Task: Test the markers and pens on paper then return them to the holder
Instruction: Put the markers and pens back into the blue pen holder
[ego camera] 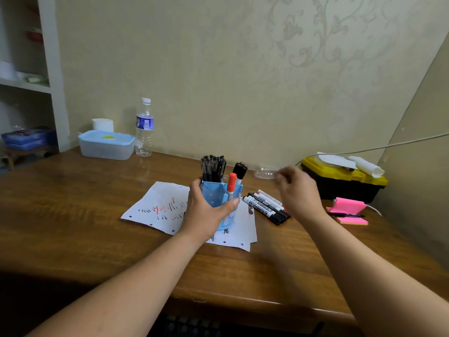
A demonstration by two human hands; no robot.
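1. Both forearms reach in from the near edge of the counter.
2. Left hand grips the blue holder, thumb on its right side and fingers round the left. The holder stands upright on the paper.
3. Right hand hangs in the air right of the holder, above the loose markers. It's blurred, with fingers loosely curled and nothing visible in them.
4. In the holder: a bunch of black pens in the far-left compartment, an orange-capped marker and a black-capped marker on the right side.
5. A row of black-capped markers lies flat on the counter just right of the holder, by the paper's right edge.
6. The paper carries plenty of red and black strokes, so testing looks mostly done. My read is that we're in the return step.
7. Likely next: right hand drops to the row, pinches one marker, tips it upright and slots it into the right-side compartment while the left steadies the holder. Space there looks tight, so the holder could tip.
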